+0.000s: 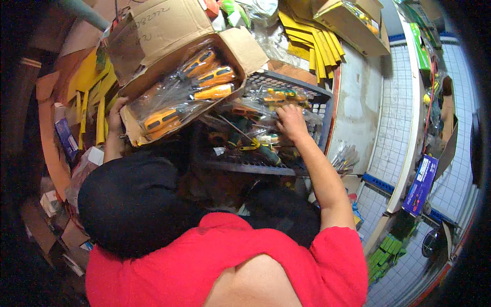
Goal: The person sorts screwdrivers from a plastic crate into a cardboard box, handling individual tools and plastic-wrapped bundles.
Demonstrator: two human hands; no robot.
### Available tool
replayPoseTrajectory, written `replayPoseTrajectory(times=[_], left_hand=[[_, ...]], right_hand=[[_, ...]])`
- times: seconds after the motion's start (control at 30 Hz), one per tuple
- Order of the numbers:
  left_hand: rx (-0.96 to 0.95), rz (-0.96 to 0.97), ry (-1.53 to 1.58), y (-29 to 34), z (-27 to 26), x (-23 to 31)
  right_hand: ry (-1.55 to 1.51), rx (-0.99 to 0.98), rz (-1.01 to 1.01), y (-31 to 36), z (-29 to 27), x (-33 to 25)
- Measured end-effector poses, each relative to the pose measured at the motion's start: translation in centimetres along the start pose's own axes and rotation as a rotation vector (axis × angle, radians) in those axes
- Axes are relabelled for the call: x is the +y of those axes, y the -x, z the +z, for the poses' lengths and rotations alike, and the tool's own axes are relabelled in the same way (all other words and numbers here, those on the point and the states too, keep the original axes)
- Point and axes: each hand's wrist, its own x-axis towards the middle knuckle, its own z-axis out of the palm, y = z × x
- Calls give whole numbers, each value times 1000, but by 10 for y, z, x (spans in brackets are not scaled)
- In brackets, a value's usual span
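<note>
My left hand (115,118) grips the left edge of an open cardboard box (134,129), its fingers partly hidden behind the wall. The box tilts above my knee. Inside lie several orange-and-black-handled tools (162,122) in clear plastic sleeves; their working ends are hard to make out. To the right, my right hand (292,122) reaches into a dark plastic crate (323,97), fingers curled and pressed together among the bagged tools. What lies under its fingertips is hidden. Nearest to it are yellow-and-green-handled tools (284,95) and a dark green-handled screwdriver (268,153).
Folded yellow cardboard (314,45) is stacked beyond the crate, with another open box (353,25) beside it. Wire-grid shelving (393,112) stands on the right, holding a blue box (420,185). More yellow cardboard (92,97) leans at the left.
</note>
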Motion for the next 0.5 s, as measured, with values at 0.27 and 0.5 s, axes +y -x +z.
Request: replayPoseTrajectory(times=[0.27, 0.5], left_hand=[[126, 210, -243, 0, 3, -4], [14, 115, -51, 3, 12, 4]], right_hand=[[-124, 175, 153, 66, -88, 58], [-224, 545, -243, -12, -194, -27]])
